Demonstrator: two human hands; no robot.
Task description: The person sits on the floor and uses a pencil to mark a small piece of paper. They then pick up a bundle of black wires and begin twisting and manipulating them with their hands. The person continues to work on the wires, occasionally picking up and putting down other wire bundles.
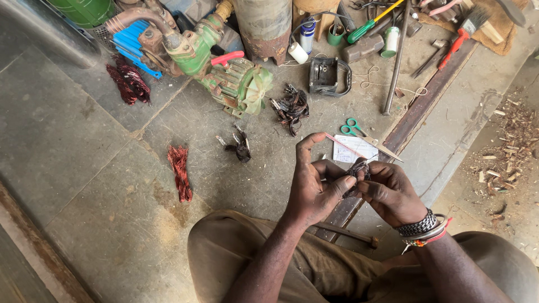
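Two hands are seen low in the head view, above the knees of a person seated on a concrete floor (67, 140). A small dark bundle of burnt wire (357, 171) is held between them: the left hand (317, 188) is closed on it with thumb and bent fingers, its forefinger raised, and the right hand (390, 193) is pinched on the other side of it, so each grip is narrow and is shut on the bundle. A thin pink strip (343, 145) is seen just above the hands; what holds it cannot be told. A white paper slip (355, 149) and green-handled scissors (359, 130) are laid on the floor just beyond the fingers. Beads and bands (422, 229) are worn on the right wrist. Further off, more dark wire clumps (292, 106) (241, 148) and reddish copper wire bundles (179, 171) (129, 83) are scattered beside a green pump motor (224, 73). As for containers, an open black box-shaped housing (324, 76) is set near the clumps, its contents too dark to make out; a small green cup (336, 35), a white bottle (297, 53) and a white and green can (390, 42) are stood among hand tools at the top, their contents unseen. Wood chips (511, 140) are strewn at the right
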